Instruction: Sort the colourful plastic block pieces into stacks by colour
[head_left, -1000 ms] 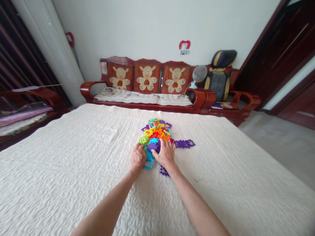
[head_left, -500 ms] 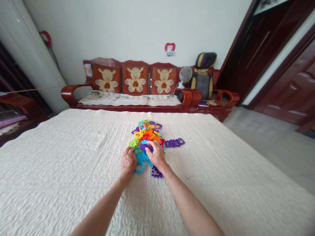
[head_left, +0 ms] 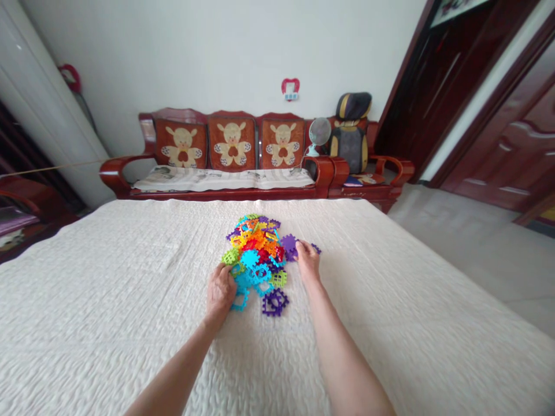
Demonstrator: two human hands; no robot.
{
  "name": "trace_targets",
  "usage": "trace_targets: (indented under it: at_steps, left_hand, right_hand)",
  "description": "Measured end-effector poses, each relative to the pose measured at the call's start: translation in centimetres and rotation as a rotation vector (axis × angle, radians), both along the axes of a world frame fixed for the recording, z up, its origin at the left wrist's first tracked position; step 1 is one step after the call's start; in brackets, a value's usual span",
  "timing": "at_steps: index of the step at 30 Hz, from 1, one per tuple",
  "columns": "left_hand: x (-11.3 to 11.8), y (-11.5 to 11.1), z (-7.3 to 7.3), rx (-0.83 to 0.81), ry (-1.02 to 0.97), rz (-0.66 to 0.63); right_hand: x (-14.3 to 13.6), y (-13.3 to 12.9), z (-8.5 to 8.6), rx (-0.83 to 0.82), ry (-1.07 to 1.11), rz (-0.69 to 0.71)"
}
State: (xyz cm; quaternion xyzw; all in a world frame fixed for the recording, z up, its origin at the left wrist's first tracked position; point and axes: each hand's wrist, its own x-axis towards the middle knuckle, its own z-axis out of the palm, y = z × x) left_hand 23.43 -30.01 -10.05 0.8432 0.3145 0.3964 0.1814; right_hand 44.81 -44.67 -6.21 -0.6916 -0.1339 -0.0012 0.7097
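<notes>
A heap of colourful plastic building pieces with notched edges (head_left: 258, 240) lies on the quilted cover. My right hand (head_left: 309, 260), to the right of the heap, pinches a purple notched piece (head_left: 289, 242) over other purple pieces lying there. At the heap's near left edge, my left hand (head_left: 220, 289) is closed, its curled fingers against the blue (head_left: 243, 279) and green pieces (head_left: 229, 256); what they grip is hidden. Two overlapping purple frame-like pieces (head_left: 274, 303) lie at the near side. A green lattice piece (head_left: 278, 279) lies just beyond them.
The white quilted cover (head_left: 130, 300) spreads over a wide table. Beyond its far edge stands a wooden sofa (head_left: 208, 195) with bear cushions (head_left: 232, 141). A small fan (head_left: 319, 133) and a chair with a massage pad (head_left: 349, 147) are at the right.
My right hand has moved right from the heap's middle with the purple piece, uncovering blue and green pieces. The left hand stays by the heap's left edge. The view has shifted slightly.
</notes>
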Motion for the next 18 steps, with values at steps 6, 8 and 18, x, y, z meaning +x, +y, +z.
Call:
trace_targets:
  at_steps: [6,8,18]
  left_hand:
    - [0.0,0.0,0.1,0.022,0.02,0.002]
    - [0.0,-0.1,0.2,0.01,0.021,0.007]
    - [0.6,0.2,-1.0,0.008,-0.103,0.073]
  right_hand:
    - [2.9,-2.2,-0.7,-0.105,-0.08,-0.171]
    - [3.3,-2.6,-0.7,-0.135,-0.106,-0.19]
    - [-1.4,0.7,-1.1,-0.395,-0.651,0.14]
